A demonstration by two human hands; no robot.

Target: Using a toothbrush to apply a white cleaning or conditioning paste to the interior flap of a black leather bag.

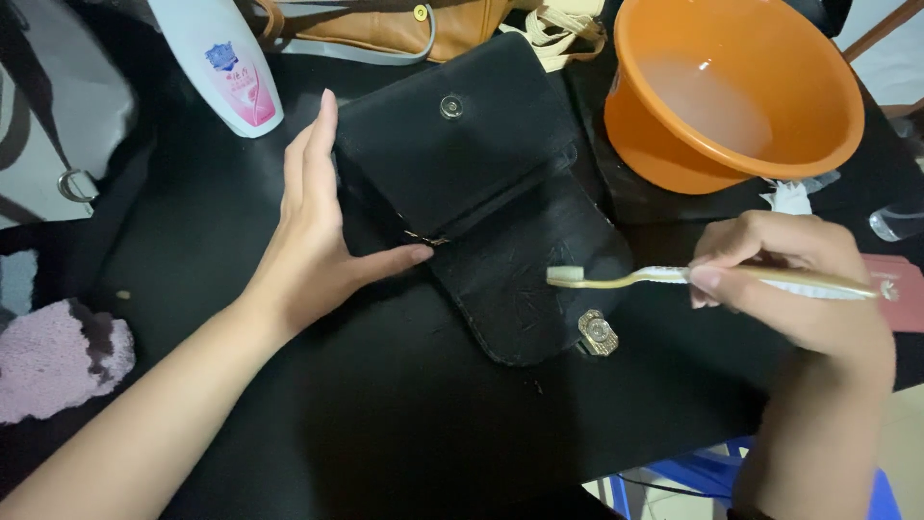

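A small black leather bag point(462, 154) lies open on the black table, its flap point(525, 279) folded toward me with a brass clasp point(597, 332) at its tip. My left hand point(313, 226) rests flat against the bag's left edge, thumb pressed on the fold. My right hand point(794, 279) holds a gold-handled toothbrush point(626, 277) level, with its bristle head just above the flap's right side.
An orange plastic basin point(736, 87) with some water stands at the back right. A white bottle point(221, 58) lies at the back left, a tan bag point(385, 24) behind. A pink cloth point(53, 356) sits at the left edge; a blue stool point(703, 477) shows below.
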